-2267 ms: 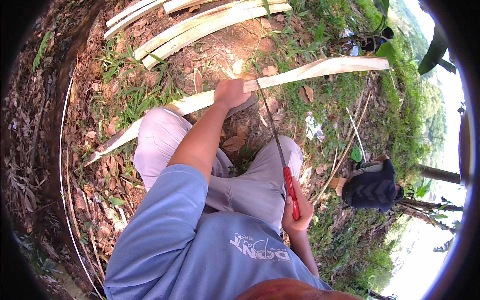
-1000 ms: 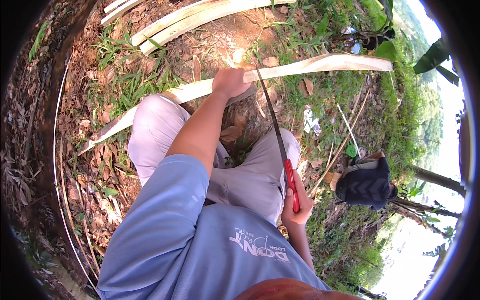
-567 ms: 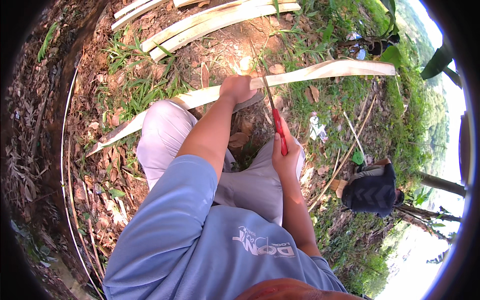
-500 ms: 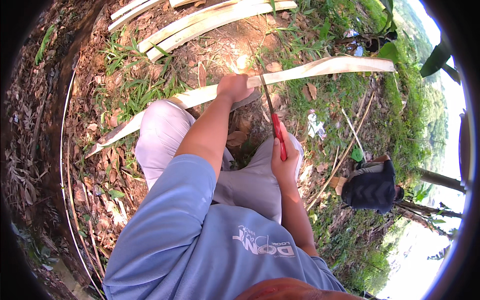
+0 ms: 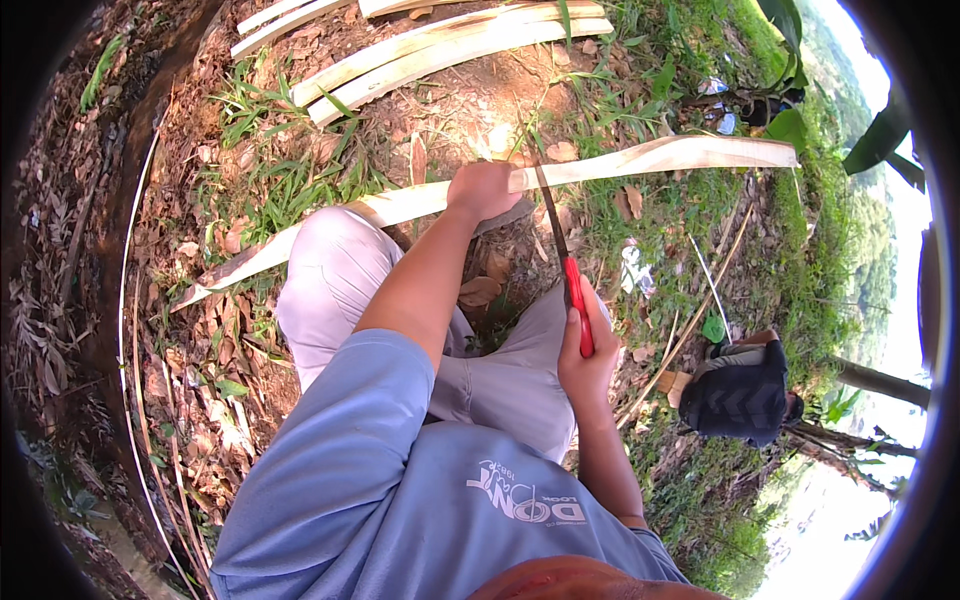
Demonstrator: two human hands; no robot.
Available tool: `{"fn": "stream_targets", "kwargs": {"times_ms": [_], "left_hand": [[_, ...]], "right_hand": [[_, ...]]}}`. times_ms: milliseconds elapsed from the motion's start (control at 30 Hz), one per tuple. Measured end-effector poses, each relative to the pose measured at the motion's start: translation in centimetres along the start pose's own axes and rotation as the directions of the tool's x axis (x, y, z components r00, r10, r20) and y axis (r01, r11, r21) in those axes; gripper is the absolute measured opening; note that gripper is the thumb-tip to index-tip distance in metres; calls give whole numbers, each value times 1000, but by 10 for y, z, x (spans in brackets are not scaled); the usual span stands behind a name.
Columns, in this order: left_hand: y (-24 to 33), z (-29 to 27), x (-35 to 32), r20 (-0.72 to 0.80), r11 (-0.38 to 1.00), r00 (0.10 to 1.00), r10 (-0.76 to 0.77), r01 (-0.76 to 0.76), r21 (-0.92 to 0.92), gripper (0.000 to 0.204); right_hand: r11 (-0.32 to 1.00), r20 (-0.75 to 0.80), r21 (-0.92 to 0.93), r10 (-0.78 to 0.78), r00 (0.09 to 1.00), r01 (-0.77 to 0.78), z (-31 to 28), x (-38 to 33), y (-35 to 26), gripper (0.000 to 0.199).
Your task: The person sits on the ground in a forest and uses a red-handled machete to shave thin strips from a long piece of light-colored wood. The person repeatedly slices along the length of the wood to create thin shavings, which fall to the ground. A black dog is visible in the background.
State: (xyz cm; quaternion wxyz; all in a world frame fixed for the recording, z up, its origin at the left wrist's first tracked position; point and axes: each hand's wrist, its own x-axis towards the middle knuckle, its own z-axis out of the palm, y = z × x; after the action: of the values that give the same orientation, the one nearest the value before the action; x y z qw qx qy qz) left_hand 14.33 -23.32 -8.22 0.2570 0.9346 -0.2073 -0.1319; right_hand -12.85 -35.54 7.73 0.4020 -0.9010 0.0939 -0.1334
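Note:
A long, pale, slightly curved wooden plank [image 5: 670, 157] lies crosswise in front of me, its left part passing over my left knee. Closed around the plank near its middle is my left hand [image 5: 482, 190]. Just right of that hand, the dark narrow blade of a saw [image 5: 552, 215] crosses the wood. My right hand [image 5: 588, 360] grips its red handle, close to my right thigh. Under the plank by my left hand shows part of a grey-brown support, mostly hidden.
More pale planks [image 5: 450, 50] lie on the soil ahead. Thin sticks [image 5: 690, 318] and crumpled litter [image 5: 635, 270] are on the right, where another person in a dark shirt [image 5: 735, 395] is low to the ground. A long thin pale strip [image 5: 127, 330] runs along the left.
My right hand has drawn the saw back toward me, the blade still across the plank. My left hand keeps its hold. The whole view has shifted slightly.

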Motion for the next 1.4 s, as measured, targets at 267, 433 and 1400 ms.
{"fn": "stream_targets", "kwargs": {"times_ms": [267, 433, 1400], "left_hand": [[-4, -6, 1, 32, 996, 999, 11, -14, 85, 48], [5, -9, -1, 28, 998, 1000, 3, -4, 60, 48], [3, -7, 0, 1, 996, 999, 46, -46, 83, 49]], "right_hand": [[1000, -30, 29, -3, 1000, 4, 5, -17, 11, 50], [996, 51, -72, 65, 997, -61, -60, -74, -50, 50], [1000, -34, -21, -17, 999, 16, 11, 14, -17, 46]]}}
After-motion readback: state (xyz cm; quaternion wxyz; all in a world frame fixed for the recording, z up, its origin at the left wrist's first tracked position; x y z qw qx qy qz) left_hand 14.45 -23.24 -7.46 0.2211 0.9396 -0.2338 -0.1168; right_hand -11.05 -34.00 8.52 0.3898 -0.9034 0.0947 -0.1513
